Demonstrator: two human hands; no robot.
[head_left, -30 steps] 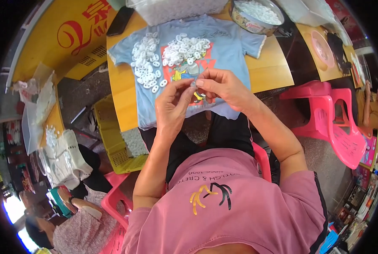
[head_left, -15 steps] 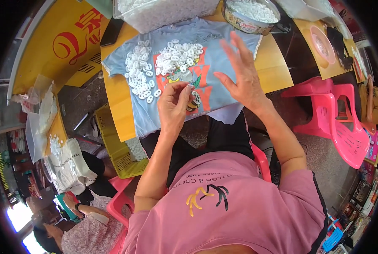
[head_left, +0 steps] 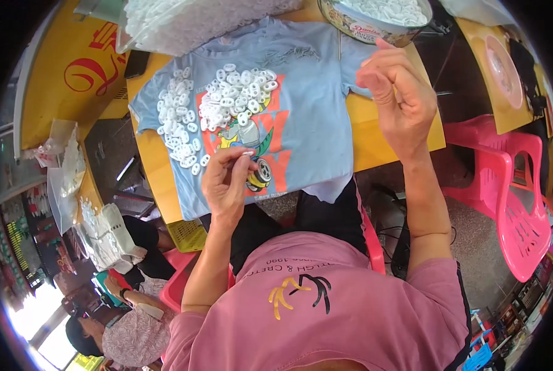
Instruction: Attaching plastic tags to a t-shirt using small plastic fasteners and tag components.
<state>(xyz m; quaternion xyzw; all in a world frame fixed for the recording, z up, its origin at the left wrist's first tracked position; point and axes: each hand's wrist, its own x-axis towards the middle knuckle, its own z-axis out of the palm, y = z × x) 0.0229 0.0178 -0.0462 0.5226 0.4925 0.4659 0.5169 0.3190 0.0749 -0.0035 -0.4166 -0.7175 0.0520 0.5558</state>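
The left hand (head_left: 226, 185) has its grip pinching a small white piece (head_left: 248, 153) above the near part of a blue T-shirt (head_left: 313, 123); what shows of it lies roughly left to right, the rest hidden by fingers. The shirt covers much of a yellow surface (head_left: 372, 143), with loose two-holed ovals in a left pile (head_left: 179, 117) and a right pile (head_left: 233, 99), long axes mixed. The right hand (head_left: 406, 105), spread half a second ago, is now farther right, fingers curled; I cannot tell whether its grip holds anything. Beyond are a clear bin (head_left: 196, 28) and a round tin (head_left: 351, 26). Around stand a pink chair (head_left: 524, 229) and, left, a seated person (head_left: 134, 337).
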